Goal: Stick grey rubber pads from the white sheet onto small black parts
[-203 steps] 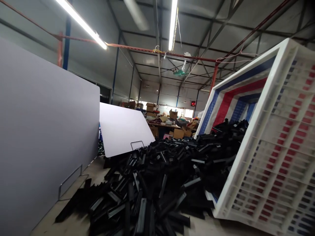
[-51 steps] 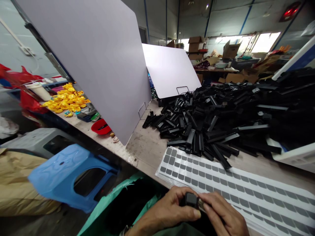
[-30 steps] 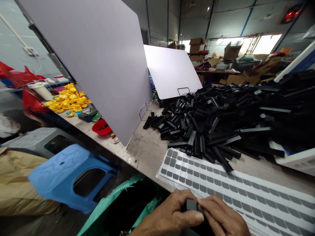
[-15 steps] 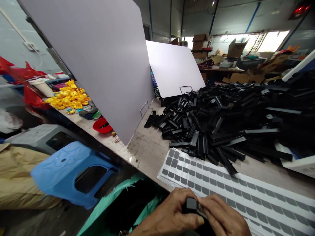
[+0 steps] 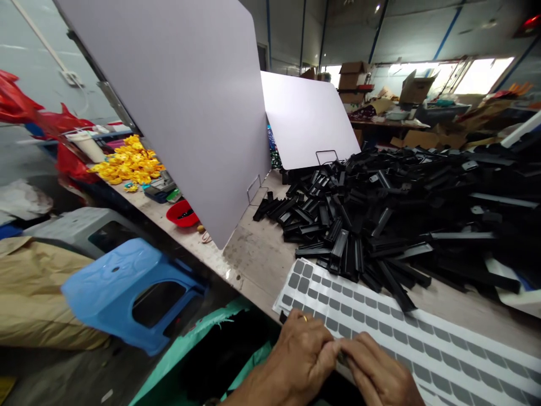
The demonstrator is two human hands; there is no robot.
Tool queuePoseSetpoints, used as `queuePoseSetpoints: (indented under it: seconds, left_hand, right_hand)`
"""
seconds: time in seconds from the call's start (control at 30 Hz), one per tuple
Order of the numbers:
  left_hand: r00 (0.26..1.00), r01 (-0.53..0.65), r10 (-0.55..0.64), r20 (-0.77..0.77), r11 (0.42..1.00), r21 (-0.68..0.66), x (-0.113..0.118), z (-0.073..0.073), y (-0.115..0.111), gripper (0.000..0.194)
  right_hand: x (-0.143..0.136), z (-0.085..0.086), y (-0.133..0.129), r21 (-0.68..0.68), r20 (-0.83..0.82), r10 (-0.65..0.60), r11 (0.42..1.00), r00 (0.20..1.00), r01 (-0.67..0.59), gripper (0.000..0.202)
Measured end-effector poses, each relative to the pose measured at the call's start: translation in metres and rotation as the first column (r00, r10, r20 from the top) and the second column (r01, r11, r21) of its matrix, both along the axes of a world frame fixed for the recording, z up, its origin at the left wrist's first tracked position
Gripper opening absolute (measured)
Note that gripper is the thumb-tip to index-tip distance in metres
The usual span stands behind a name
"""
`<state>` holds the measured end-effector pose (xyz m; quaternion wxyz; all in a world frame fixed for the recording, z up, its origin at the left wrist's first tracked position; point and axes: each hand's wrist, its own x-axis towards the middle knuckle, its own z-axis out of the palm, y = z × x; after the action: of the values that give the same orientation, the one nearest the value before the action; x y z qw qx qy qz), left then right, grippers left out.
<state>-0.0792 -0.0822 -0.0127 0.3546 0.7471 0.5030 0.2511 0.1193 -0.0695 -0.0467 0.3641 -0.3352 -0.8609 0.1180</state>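
My left hand (image 5: pixel 300 356) is closed, palm down, around a black plastic piece (image 5: pixel 283 317); only a dark tip shows past the knuckles, and the rest is hidden under the fingers. A ring sits on one finger. My right hand (image 5: pixel 376 366) meets it thumb to fingertips, its fingers bent and pressed on the same piece. Both hands are over the near edge of a sheet of grey stickers (image 5: pixel 363 304) in rows on white backing. Just beyond the sheet lies a large heap of long black plastic parts (image 5: pixel 342 242).
A tall white board (image 5: pixel 190 113) stands on the table (image 5: pixel 253 254), with a second white board (image 5: pixel 308 121) behind. Below the table edge hangs a green bag (image 5: pixel 169 378) with a dark inside. A blue stool (image 5: pixel 114 282), red bowl (image 5: pixel 181 213) and yellow pieces (image 5: pixel 127 160) are at left.
My left hand has rolled over the black piece, so its square end between the hands no longer shows and a tip appears at left. The view has shifted slightly left.
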Motion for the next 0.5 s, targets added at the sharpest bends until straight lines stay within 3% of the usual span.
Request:
queuePoseSetpoints:
  seconds: [0.1,0.17,0.3,0.37,0.5]
  left_hand:
    - [0.96,-0.089,0.152,-0.235,0.962,0.26,-0.008,-0.005,0.009,0.031]
    - [0.907,-0.129,0.249,-0.341,0.933,0.336,-0.015,-0.008,0.019,0.031]
    - [0.844,-0.074,0.245,-0.477,0.935,0.348,-0.019,-0.019,0.043,0.023]
    - [0.809,-0.041,0.233,-0.539,0.938,0.343,-0.018,-0.027,0.053,0.021]
    - [0.742,-0.008,0.23,-0.63,0.942,0.334,-0.018,-0.042,0.062,0.033]
  right_hand:
    - [0.012,-0.007,0.016,0.084,0.206,-0.153,0.987,0.967,0.138,0.028]
    - [0.017,-0.013,0.028,0.052,0.272,-0.291,0.956,0.917,0.288,0.029]
    - [0.001,-0.018,0.054,-0.058,0.397,-0.38,0.898,0.835,0.436,0.027]
    - [-0.019,-0.017,0.069,-0.047,0.426,-0.399,0.886,0.812,0.461,0.024]
    - [-0.059,-0.018,0.092,0.002,0.46,-0.412,0.886,0.786,0.463,0.021]
